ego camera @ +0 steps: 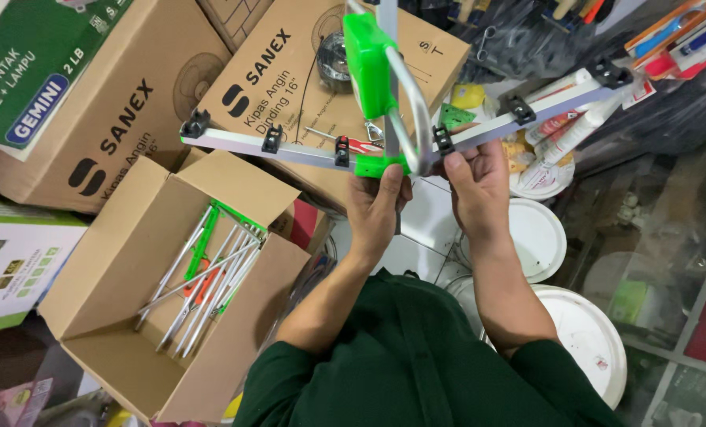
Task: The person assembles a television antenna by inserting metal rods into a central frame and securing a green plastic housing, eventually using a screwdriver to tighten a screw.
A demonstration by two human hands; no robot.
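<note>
Both hands [424, 198] grip antenna frame [384, 146] overhead.

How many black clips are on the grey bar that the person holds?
6: on the grey bar, at the left end, then and the right end. The hands may hide more.

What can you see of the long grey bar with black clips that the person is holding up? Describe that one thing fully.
The grey bar looks like flat, pale metal. It spans the view in a shallow V, both ends raised. Black plastic clips sit along it and at both ends. At its middle are bright green plastic parts and a curved silver tube. The left hand grips the green centre from below; the right hand holds the bar just beside it.
</note>
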